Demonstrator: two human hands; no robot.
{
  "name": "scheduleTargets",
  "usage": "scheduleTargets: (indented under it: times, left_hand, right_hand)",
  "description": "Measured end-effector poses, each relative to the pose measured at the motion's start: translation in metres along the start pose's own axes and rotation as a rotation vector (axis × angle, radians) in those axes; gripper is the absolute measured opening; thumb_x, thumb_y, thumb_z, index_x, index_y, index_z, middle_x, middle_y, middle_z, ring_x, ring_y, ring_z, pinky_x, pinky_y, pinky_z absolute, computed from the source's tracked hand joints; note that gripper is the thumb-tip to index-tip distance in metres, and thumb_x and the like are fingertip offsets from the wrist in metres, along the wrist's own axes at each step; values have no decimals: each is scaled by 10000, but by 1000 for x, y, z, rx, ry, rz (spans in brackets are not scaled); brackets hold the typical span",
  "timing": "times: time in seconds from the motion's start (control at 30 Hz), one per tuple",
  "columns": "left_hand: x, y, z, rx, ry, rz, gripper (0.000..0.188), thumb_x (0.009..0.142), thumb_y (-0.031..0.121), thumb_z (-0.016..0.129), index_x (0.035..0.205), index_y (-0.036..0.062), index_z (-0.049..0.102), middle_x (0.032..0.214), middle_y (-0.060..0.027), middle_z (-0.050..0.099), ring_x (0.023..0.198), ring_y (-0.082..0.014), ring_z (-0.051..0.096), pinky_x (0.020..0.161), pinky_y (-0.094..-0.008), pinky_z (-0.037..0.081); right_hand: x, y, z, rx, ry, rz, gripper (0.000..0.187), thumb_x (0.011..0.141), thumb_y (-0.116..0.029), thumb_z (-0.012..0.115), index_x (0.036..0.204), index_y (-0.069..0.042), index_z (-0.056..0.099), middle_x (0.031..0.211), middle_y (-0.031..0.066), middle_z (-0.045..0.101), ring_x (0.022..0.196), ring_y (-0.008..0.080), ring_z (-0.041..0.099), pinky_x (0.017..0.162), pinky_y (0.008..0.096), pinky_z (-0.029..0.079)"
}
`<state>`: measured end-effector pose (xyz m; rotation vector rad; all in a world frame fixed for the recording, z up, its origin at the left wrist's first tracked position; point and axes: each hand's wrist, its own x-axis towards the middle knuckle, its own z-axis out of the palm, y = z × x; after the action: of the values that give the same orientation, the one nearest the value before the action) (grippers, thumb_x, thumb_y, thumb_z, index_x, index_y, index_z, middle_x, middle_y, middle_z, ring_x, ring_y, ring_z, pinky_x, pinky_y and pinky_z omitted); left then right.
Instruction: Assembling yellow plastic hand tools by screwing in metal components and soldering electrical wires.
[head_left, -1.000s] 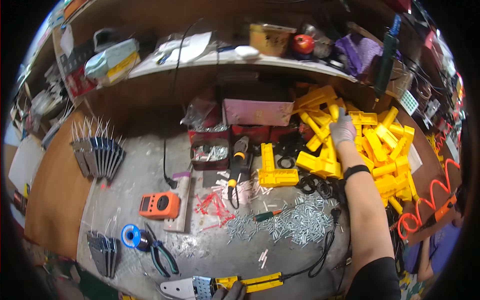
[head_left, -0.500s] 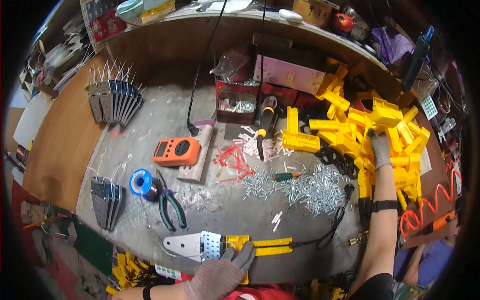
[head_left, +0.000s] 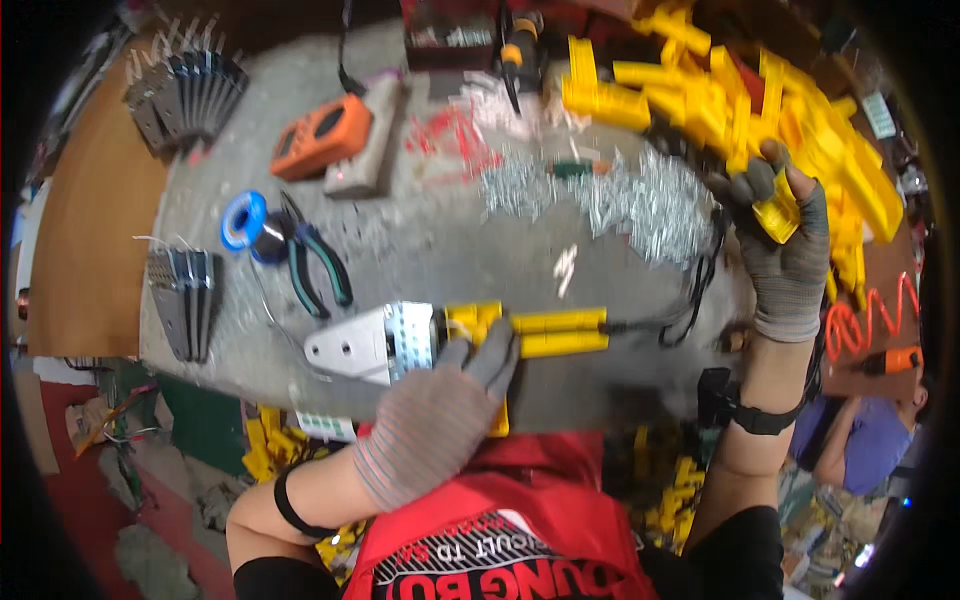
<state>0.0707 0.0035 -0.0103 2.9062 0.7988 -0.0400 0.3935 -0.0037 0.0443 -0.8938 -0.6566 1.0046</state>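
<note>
My gloved left hand (head_left: 432,425) lies over a yellow plastic housing (head_left: 562,322) near the table's front edge, its fingers closed on the part. A grey tapered metal plate (head_left: 350,343) with a perforated end joins the housing on the left, and a black cable (head_left: 683,318) runs out on the right. Raised at the right, beside the heap of yellow housings (head_left: 840,150), my gloved right hand (head_left: 785,265) grips a small yellow plastic piece (head_left: 776,212) between thumb and fingers. Part of that piece is hidden by the glove.
Loose screws (head_left: 650,205) cover the table's middle right. Behind my left hand are pliers (head_left: 318,268), a solder spool (head_left: 255,225) and an orange multimeter (head_left: 322,137). Metal plates (head_left: 183,300) stand in groups at left. An orange coiled hose (head_left: 870,325) hangs at right, near another person (head_left: 860,440).
The view has tilted down toward me. My right hand has come back from the yellow heap with a yellow piece in it. My left hand stays on the housing.
</note>
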Motion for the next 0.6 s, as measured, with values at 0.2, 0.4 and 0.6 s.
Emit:
scheduleTargets:
  times: [0.2,0.4,0.6]
  left_hand:
    - [6,-1,4,-10,42,-1,530,781,76,552,1310,39,554,1361,-101,518,982,-249,594,698,-318,560]
    - [2,-1,7,-12,39,14,554,784,71,551,1337,41,537,1398,-105,494,1043,-274,600,742,-344,565]
    - [-2,-4,6,7,-27,13,550,810,104,528,1355,34,512,1432,-119,461,1078,-270,588,731,-345,570]
  right_hand:
    - [-35,43,19,-6,-19,89,340,959,-153,529,1249,19,489,939,29,515,842,140,530,876,336,467]
    - [-79,65,51,-664,116,-39,324,875,-174,601,1126,19,533,919,56,575,839,151,567,788,291,483]
    - [-94,82,68,-900,163,-146,233,829,-166,715,1024,-69,632,868,-16,586,782,82,531,702,234,427]
